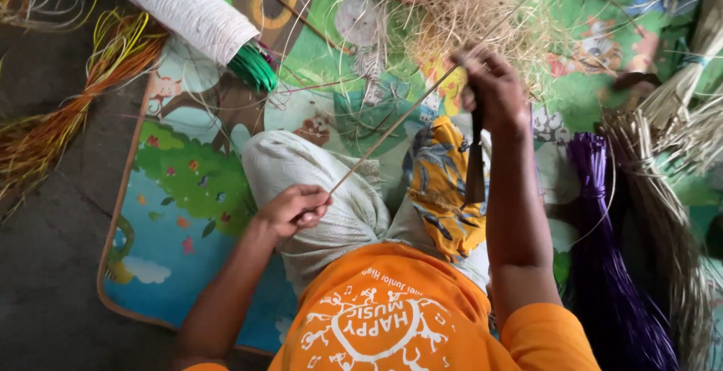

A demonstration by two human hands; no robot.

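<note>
Pale, thin reed strip — taut between both hands.

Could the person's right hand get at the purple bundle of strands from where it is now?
Probably yes. The purple bundle lies beside the right arm with nothing over it, but the right hand is occupied, gripping a thin strip and a dark blade.

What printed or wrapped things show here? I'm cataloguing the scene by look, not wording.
Shirt print: bottom centre, white round emblem on orange.
Mat: under the person, cartoon pictures in green and blue.
Wrapped roll: top left, white cylinder, green strands at its end.
No screens or signs.
</note>
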